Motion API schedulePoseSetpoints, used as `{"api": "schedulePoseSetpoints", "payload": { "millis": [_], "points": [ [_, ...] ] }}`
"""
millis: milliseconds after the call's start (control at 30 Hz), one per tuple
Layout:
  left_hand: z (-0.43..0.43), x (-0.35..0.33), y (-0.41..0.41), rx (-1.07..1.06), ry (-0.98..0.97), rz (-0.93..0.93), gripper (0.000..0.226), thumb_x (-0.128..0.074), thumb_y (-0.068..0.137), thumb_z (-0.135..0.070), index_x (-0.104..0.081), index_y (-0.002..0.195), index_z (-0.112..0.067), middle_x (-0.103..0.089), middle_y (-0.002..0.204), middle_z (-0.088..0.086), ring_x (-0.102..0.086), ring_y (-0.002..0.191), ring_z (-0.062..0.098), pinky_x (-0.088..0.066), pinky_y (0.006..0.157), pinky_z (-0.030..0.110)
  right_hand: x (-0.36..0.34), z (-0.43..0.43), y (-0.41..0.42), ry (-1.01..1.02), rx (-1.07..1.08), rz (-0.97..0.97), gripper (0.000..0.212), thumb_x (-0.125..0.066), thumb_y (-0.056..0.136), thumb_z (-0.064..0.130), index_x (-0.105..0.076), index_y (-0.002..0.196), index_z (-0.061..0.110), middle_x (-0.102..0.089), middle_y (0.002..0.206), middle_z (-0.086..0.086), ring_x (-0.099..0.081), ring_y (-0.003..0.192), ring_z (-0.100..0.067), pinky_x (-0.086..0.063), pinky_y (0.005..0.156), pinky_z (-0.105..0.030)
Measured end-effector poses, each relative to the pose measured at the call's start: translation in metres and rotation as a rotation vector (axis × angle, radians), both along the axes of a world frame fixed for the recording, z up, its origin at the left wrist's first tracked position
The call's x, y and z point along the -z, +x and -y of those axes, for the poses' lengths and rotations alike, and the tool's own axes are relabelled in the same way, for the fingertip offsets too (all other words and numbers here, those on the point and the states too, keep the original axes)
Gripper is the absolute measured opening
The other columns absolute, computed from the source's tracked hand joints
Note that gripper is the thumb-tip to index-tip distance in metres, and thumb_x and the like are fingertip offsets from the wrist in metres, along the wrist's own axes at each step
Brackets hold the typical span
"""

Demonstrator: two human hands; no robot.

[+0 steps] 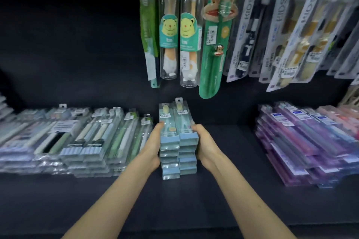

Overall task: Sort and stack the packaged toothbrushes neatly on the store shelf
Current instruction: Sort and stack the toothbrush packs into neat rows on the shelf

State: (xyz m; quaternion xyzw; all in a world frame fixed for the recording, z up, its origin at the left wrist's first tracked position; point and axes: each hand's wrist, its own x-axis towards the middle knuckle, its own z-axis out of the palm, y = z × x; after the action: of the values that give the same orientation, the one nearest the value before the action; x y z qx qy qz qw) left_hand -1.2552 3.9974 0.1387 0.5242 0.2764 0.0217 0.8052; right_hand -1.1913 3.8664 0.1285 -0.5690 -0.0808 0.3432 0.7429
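Observation:
Two side-by-side stacks of light blue toothbrush packs stand on the dark shelf at the centre. My left hand presses flat against the left side of the stacks, fingertips near the top pack. My right hand presses against the right side in the same way. Both stacks are squeezed between my palms. The lower packs stick out slightly toward me.
A wide pile of green, white and grey toothbrush packs lies to the left. Purple and pink packs are stacked at the right. Kids' toothbrushes in tubes and cards hang above the shelf.

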Motion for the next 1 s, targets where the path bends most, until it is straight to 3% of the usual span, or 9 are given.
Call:
{"api": "schedulePoseSetpoints", "payload": {
  "millis": [233,533,600,667,733,800,867,933,1000],
  "points": [
    [-0.020,-0.004,0.006,0.010,-0.009,-0.048,0.051,-0.046,0.091,-0.055,-0.071,0.100,-0.011,-0.074,0.092,0.013,-0.072,0.075,0.028,-0.053,0.064,0.035,-0.001,-0.020,-0.003,0.060,0.052,-0.048,0.040,-0.042,0.094,0.036,-0.061,0.122,0.015,-0.075,0.097,-0.008,-0.073,0.074,-0.019,-0.056,0.054,-0.030],
    [-0.031,-0.004,0.002,0.011,0.035,-0.110,0.051,-0.048,0.090,-0.054,-0.066,0.110,-0.011,-0.072,0.101,0.016,-0.068,0.094,0.033,-0.054,0.080,0.043,-0.003,-0.024,-0.015,0.053,0.053,0.001,0.035,-0.042,0.095,0.033,-0.062,0.121,0.022,-0.075,0.096,-0.004,-0.073,0.077,-0.018,-0.056,0.055,-0.031],
    [-0.032,-0.010,0.000,0.014,0.044,-0.084,0.047,-0.046,0.094,-0.051,-0.067,0.108,-0.012,-0.073,0.100,0.014,-0.070,0.088,0.030,-0.054,0.073,0.039,-0.007,-0.023,-0.018,-0.024,0.037,0.055,0.039,-0.045,0.095,0.040,-0.057,0.129,0.024,-0.072,0.108,-0.001,-0.071,0.091,-0.017,-0.058,0.068,-0.034],
    [-0.033,-0.017,-0.006,0.056,0.088,-0.020,0.046,-0.042,0.096,-0.053,-0.065,0.112,-0.017,-0.074,0.102,0.006,-0.071,0.088,0.021,-0.054,0.072,0.035,-0.005,-0.016,-0.020,-0.130,0.044,0.131,0.058,-0.047,0.091,0.058,-0.043,0.142,0.030,-0.055,0.138,0.004,-0.053,0.125,-0.017,-0.045,0.102,-0.044],
    [-0.034,-0.019,-0.018,0.047,0.304,0.048,0.053,-0.038,0.095,-0.058,-0.053,0.130,-0.022,-0.063,0.126,0.000,-0.061,0.113,0.016,-0.047,0.096,0.038,-0.001,-0.001,-0.025,-0.155,0.075,0.212,0.079,-0.051,0.078,0.071,-0.033,0.147,0.036,-0.040,0.149,0.011,-0.036,0.138,-0.014,-0.029,0.114,-0.043],
    [-0.038,-0.013,-0.038,-0.059,0.671,0.151,0.058,-0.038,0.093,-0.062,-0.045,0.138,-0.027,-0.050,0.138,-0.008,-0.048,0.121,0.010,-0.039,0.103,0.031,0.010,0.015,-0.032,-0.134,0.082,0.302,0.090,-0.064,0.066,0.071,-0.030,0.145,0.043,-0.040,0.146,0.015,-0.036,0.137,-0.009,-0.033,0.107,-0.029],
    [-0.040,-0.011,-0.062,-0.114,1.054,0.297,0.064,-0.039,0.089,-0.065,-0.044,0.139,-0.026,-0.047,0.132,-0.016,-0.045,0.118,0.004,-0.035,0.096,0.021,0.021,0.027,-0.041,-0.170,0.026,0.401,0.096,-0.075,0.063,0.059,-0.025,0.145,0.047,-0.034,0.144,0.018,-0.035,0.135,-0.005,-0.037,0.096,-0.018],
    [-0.043,-0.004,-0.074,0.002,1.399,0.357,0.076,-0.044,0.083,-0.068,-0.037,0.144,-0.024,-0.041,0.137,-0.013,-0.038,0.127,0.007,-0.026,0.104,0.023,0.033,0.028,-0.045,-0.256,-0.036,0.519,0.105,-0.081,0.066,0.045,-0.014,0.147,0.047,-0.028,0.146,0.020,-0.031,0.136,-0.002,-0.035,0.101,-0.019],
    [-0.045,0.005,-0.075,0.169,1.626,0.313,0.095,-0.059,0.077,-0.067,-0.012,0.151,-0.031,-0.031,0.152,-0.002,-0.025,0.140,0.016,-0.013,0.112,0.027,0.041,0.023,-0.047,-0.353,-0.067,0.629,0.111,-0.082,0.074,0.029,-0.002,0.150,0.044,-0.031,0.148,0.022,-0.033,0.136,0.000,-0.033,0.108,-0.024]
  ]
}}
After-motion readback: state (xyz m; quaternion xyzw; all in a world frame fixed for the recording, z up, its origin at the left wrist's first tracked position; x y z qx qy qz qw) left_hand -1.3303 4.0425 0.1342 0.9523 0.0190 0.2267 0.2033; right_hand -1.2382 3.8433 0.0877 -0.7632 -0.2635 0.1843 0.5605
